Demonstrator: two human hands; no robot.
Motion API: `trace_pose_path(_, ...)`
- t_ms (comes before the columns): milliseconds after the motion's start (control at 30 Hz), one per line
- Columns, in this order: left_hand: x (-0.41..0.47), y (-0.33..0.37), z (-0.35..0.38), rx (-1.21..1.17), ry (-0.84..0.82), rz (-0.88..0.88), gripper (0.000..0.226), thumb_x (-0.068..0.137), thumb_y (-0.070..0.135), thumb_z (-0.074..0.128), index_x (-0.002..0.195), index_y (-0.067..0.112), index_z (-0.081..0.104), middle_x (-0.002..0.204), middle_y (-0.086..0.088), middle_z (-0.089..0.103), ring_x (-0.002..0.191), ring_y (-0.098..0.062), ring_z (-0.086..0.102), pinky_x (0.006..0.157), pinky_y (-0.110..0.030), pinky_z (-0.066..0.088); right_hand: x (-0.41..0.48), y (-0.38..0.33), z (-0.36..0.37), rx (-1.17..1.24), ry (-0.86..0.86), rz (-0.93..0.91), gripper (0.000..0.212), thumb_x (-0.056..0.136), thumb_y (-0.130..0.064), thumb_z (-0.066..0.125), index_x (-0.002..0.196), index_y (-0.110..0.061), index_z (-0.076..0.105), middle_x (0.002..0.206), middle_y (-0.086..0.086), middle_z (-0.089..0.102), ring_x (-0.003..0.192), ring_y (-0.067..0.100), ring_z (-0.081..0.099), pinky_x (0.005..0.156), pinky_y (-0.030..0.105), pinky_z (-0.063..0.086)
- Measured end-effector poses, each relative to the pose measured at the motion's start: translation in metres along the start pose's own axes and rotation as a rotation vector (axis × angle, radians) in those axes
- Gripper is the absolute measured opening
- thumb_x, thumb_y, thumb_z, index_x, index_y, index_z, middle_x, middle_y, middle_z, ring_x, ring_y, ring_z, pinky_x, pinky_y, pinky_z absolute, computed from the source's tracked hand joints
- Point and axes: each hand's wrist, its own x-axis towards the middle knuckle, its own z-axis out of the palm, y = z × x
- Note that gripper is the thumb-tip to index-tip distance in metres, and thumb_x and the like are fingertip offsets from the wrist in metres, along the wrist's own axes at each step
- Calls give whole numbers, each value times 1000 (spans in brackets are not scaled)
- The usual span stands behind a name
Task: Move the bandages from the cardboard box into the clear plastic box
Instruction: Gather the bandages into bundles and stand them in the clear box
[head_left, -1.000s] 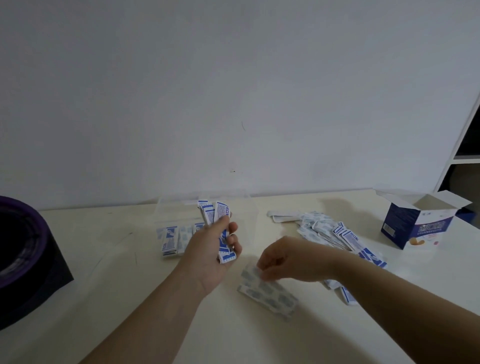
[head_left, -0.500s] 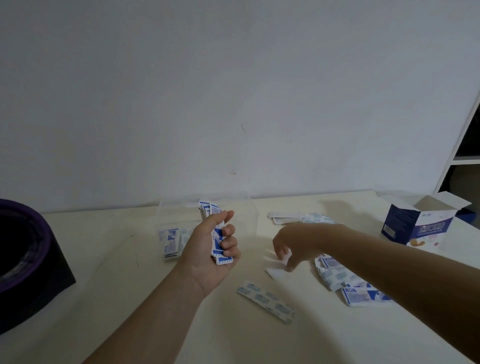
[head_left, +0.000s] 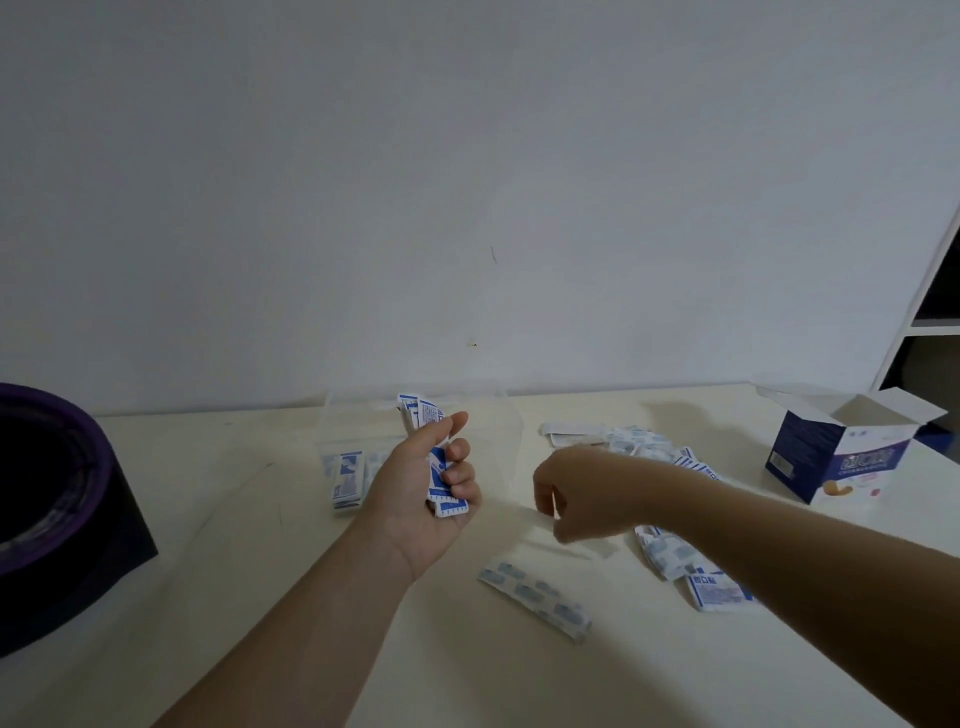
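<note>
The left hand (head_left: 421, 483) is raised off the table, palm turned toward the right, its forearm reaching in from the lower left; its fingers and thumb are curled round a bundle of blue-and-white wrapped bandages (head_left: 440, 470) that sticks out above and below the fist. It is held in front of the clear plastic box (head_left: 501, 441), which stands at the back of the table and has a few more wrapped bandages (head_left: 347, 480) lying in its left part. The right hand (head_left: 582, 493) is low over the table, knuckles up and fingers curled downward at a pale, blurred strip (head_left: 519, 514); whether they actually pinch it cannot be told. Behind and beside its forearm lies a loose pile of bandages (head_left: 667, 556), and a single pale wrapped bandage (head_left: 535, 597) lies apart, nearer the camera. The blue-and-white cardboard box (head_left: 841, 457) stands open-topped at the far right, well apart from both hands. The cream table (head_left: 208, 571) meets a plain white wall (head_left: 467, 182); a dark round object with a purple rim (head_left: 47, 493) sits at the left edge, a white shelf unit (head_left: 935, 322) at the right.
</note>
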Motion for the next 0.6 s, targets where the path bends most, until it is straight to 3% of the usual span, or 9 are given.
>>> trace_pose_path(67, 0, -1, 0, 5, 8, -1, 15, 94, 20, 47, 94, 10, 58, 53, 3, 43, 37, -5, 32, 35, -14, 28, -6, -14, 11, 49, -117, -13, 24, 82, -18, 64, 105, -9, 63, 86, -5, 59, 79, 12, 52, 59, 13, 38)
trace_pose_path(133, -1, -1, 0, 13, 9, 0, 15, 95, 20, 47, 95, 10, 58, 53, 2, 43, 37, -5, 32, 36, -14, 28, -8, -20, 15, 186, -238, 9, 27, 82, -23, 68, 105, -10, 63, 89, 4, 69, 69, 12, 58, 58, 16, 46)
trace_pose_path(233, -1, -3, 0, 22, 6, -2, 14, 94, 20, 46, 93, 11, 58, 54, 3, 43, 37, -5, 32, 37, -13, 27, -13, -2, 2, 346, -139, 57, 21, 86, -26, 65, 104, -14, 64, 74, -3, 67, 58, 4, 60, 58, 13, 50)
trace_pose_path(333, 0, -5, -1, 33, -2, -10, 14, 94, 19, 46, 92, 12, 57, 54, 4, 42, 36, -5, 32, 37, -13, 26, -27, 30, -10, 137, -82, 83, 20, 87, -21, 64, 106, -17, 65, 83, -9, 64, 68, 1, 57, 69, 13, 47)
trace_pose_path(500, 3, -12, -1, 48, -4, -42, 13, 94, 19, 47, 92, 12, 57, 53, 4, 42, 36, -5, 31, 36, -14, 26, -50, 62, -3, -133, -250, 176, 38, 78, -26, 73, 114, -19, 61, 89, -15, 49, 89, 6, 46, 70, 16, 31)
trace_pose_path(600, 3, -15, -1, 60, -2, -48, 13, 94, 19, 47, 91, 12, 57, 52, 4, 42, 35, -5, 31, 36, -15, 26, -48, 69, 1, -206, -297, 161, 43, 80, -26, 72, 119, -15, 59, 99, -8, 57, 87, 6, 43, 71, 16, 29)
